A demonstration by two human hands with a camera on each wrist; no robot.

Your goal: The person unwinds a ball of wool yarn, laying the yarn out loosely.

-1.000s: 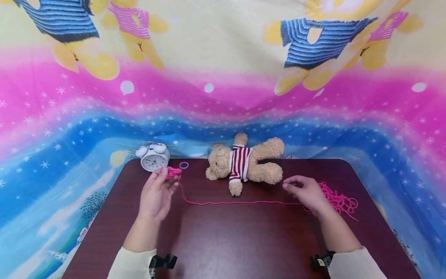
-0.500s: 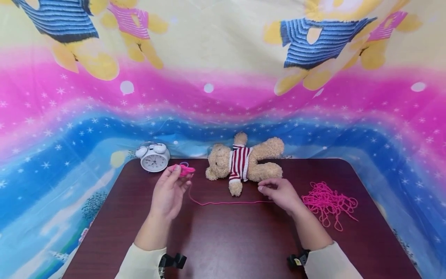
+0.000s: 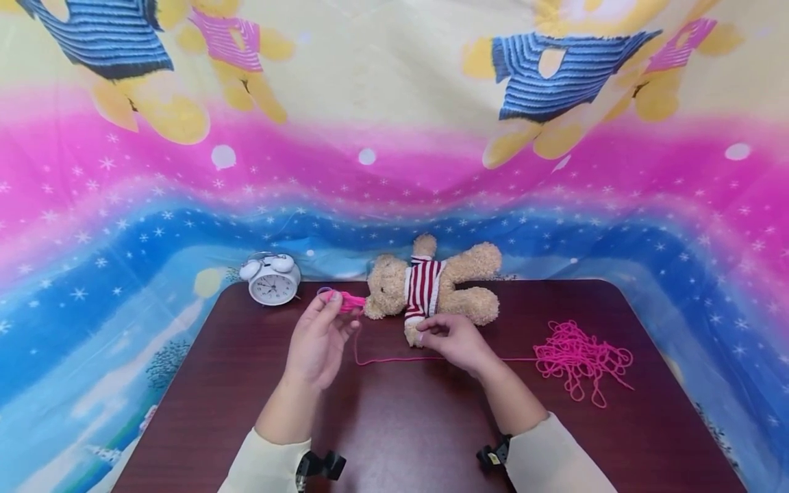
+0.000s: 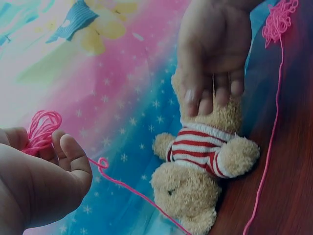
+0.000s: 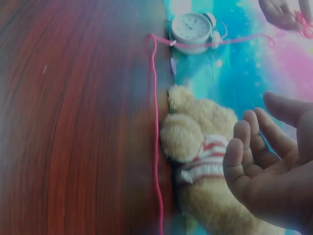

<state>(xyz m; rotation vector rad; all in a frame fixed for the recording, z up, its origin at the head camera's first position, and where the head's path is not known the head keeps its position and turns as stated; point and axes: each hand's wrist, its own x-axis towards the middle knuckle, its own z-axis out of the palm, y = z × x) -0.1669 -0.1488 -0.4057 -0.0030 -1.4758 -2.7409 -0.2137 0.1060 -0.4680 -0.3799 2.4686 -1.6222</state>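
My left hand (image 3: 316, 349) pinches a looped bundle of pink yarn (image 4: 45, 128) between thumb and fingers, raised above the table. A single yarn strand (image 3: 394, 359) drops from the bundle and runs along the tabletop to a loose pink tangle (image 3: 582, 359) on the right. My right hand (image 3: 462, 346) hovers over the strand, its fingers loosely bent and holding nothing; the right wrist view shows the thumb (image 5: 286, 108) apart from the fingers. Behind the hands a teddy bear (image 3: 387, 281) in a red-and-white striped shirt lies on its back, one paw partly covered by my right hand.
At the back left of the brown table (image 3: 419, 424) stands a white twin-bell alarm clock (image 3: 272, 289). A small purple ring (image 5: 172, 66) lies between clock and bear, mostly hidden in the head view. A printed cloth (image 3: 370, 185) rises behind the table.
My right hand has moved left from beside the tangle to near the bear's paw. My left hand has shifted right with the yarn bundle. The tangle's left part has come into sight.
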